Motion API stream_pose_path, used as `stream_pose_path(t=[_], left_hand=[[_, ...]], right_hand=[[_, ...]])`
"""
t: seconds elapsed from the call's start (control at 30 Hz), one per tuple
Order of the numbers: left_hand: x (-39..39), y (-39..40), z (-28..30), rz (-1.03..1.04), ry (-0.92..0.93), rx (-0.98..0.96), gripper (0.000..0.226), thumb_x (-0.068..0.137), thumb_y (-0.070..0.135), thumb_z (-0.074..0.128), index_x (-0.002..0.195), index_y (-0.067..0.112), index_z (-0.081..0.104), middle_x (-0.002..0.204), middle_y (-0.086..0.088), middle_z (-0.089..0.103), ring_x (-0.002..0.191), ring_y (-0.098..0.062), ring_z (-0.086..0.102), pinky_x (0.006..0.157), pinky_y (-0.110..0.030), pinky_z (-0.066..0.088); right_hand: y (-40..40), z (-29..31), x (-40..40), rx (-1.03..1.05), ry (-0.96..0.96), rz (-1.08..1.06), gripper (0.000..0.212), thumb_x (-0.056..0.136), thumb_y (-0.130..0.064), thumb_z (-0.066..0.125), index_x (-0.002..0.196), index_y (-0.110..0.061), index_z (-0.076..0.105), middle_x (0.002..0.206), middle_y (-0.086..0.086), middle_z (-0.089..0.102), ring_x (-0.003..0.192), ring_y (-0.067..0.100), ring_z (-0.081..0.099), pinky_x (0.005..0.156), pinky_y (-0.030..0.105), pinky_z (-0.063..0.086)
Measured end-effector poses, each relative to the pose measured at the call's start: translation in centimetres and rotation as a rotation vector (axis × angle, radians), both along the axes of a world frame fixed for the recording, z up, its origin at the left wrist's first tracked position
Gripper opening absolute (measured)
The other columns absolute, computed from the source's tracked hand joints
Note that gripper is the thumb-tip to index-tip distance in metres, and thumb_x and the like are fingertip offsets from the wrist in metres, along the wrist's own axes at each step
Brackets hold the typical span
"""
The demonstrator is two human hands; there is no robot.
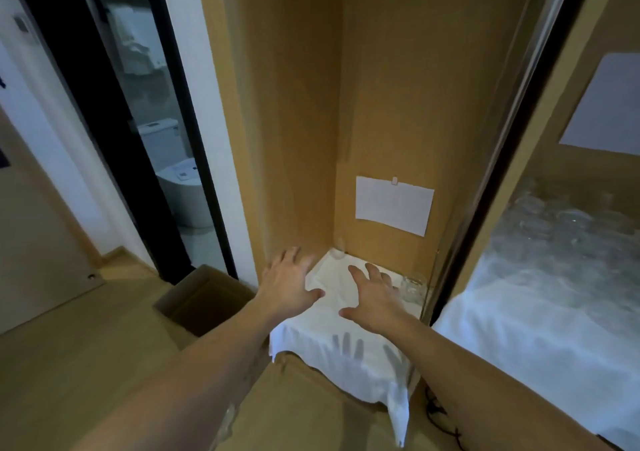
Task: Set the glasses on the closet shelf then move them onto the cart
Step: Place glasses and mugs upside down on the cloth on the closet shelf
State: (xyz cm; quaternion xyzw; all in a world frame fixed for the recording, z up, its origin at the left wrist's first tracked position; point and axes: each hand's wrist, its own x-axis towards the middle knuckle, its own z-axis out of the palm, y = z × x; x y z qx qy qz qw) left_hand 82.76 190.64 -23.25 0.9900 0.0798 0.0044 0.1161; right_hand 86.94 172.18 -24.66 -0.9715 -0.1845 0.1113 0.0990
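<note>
Now both hands empty, fingers spread, over white cloth (346,333) on closet shelf. Left hand (289,284), right hand (372,295) apart. Glasses (414,286) upright at shelf's right rear, just beside right fingertips; right hand nearer. One glass (338,253) back corner.

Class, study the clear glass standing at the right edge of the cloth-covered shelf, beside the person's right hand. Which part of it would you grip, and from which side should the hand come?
Grip the glass round its side wall, probably near mid-height. It looks upright on the white cloth, close to the closet's right wall, so that side seems blocked. Come from the left front, where the open right hand hovers, thumb and fingers wrapping the wall.
</note>
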Motion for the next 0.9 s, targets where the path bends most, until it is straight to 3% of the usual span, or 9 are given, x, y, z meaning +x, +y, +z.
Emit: stream_pose_path(t=[0.43, 0.63, 0.9], left_hand=[[11.7, 1.0, -3.9, -0.063, 0.063, -0.017, 0.078, 0.087, 0.060, 0.065, 0.151, 0.033, 0.029, 0.161, -0.002, 0.029, 0.144, -0.029, 0.031, 0.116, -0.050, 0.032], [15.1, 1.8, -5.8, -0.066, 0.107, -0.057, 0.078, 0.088, 0.054, 0.068, 0.153, 0.029, 0.032, 0.161, -0.003, 0.028, 0.145, -0.028, 0.026, 0.113, -0.044, 0.031], [21.8, 4.4, -9.5, -0.060, 0.136, -0.129, 0.077, 0.087, 0.051, 0.069, 0.151, 0.025, 0.035, 0.156, -0.004, 0.034, 0.142, -0.029, 0.032, 0.112, -0.046, 0.035]], right_hand=[[1.2, -4.1, 11.0, 0.064, 0.095, -0.074, 0.090, 0.088, -0.056, 0.067, 0.158, -0.027, 0.019, 0.164, 0.008, 0.017, 0.145, 0.033, 0.027, 0.111, 0.044, 0.036], [2.3, -6.2, 13.5, 0.043, 0.131, -0.120, 0.082, 0.091, -0.051, 0.063, 0.157, -0.027, 0.020, 0.162, 0.009, 0.019, 0.144, 0.033, 0.027, 0.112, 0.044, 0.033], [5.1, -9.2, 19.0, 0.053, 0.175, -0.200, 0.079, 0.091, -0.052, 0.064, 0.155, -0.026, 0.026, 0.158, 0.009, 0.029, 0.142, 0.034, 0.032, 0.111, 0.046, 0.037]])
